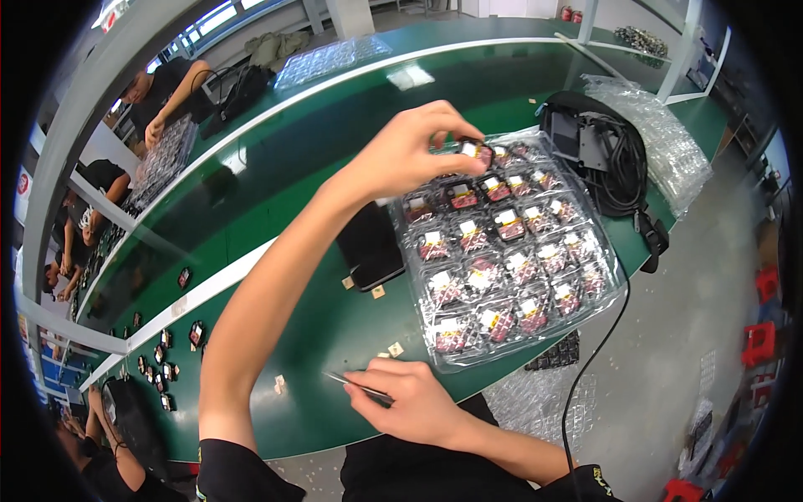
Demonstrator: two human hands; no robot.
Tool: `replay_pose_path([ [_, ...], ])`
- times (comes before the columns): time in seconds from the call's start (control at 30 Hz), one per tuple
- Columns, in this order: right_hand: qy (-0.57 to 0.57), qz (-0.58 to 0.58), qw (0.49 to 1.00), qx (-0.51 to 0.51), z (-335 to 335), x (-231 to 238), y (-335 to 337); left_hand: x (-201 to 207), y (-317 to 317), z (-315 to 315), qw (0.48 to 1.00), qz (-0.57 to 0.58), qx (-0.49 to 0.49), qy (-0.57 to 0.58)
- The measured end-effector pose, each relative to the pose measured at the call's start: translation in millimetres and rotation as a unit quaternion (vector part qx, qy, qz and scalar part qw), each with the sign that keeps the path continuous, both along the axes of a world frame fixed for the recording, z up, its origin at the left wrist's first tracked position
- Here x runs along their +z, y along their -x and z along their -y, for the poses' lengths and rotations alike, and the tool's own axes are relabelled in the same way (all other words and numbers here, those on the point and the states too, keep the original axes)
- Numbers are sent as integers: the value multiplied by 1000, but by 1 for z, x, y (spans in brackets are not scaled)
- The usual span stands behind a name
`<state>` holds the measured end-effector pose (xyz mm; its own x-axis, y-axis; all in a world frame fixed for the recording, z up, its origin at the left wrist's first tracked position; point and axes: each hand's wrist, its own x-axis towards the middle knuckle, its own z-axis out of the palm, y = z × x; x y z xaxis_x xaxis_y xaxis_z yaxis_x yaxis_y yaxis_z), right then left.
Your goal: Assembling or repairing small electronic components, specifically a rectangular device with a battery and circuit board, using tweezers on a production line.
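Note:
My left hand (418,146) reaches over the far edge of a clear plastic blister tray (418,322). Between its thumb and fingers is a small black part (478,154) with a reddish face and a white and yellow patch; whether it still touches its pocket I cannot tell. Rows of similar black-and-red parts (508,224) fill the tray. Near the front edge of the green table, my right hand (410,400) is closed around metal tweezers (360,385), their tips pointing left, low over the tabletop.
A flat black object (372,247) lies left of the tray. Small pale squares (396,349) are scattered nearby. More black parts (159,368) lie at the left. A black bag with coiled cable (615,159) and clear trays (669,142) stand at the right. Other people work across the bench.

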<state>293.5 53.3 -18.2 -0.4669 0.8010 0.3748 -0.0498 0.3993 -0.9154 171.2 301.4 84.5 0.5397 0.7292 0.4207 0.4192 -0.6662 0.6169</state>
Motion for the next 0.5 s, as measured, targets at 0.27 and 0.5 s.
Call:
replay_pose_path([
  [0.27,-24,6,1000,7,3,-4,2,-22,-87,-77,986,-153,-38,-45],
  [0.5,-18,-4,1000,1,-1,-4,-2,-36,-25,-56,990,-114,-9,-83],
])
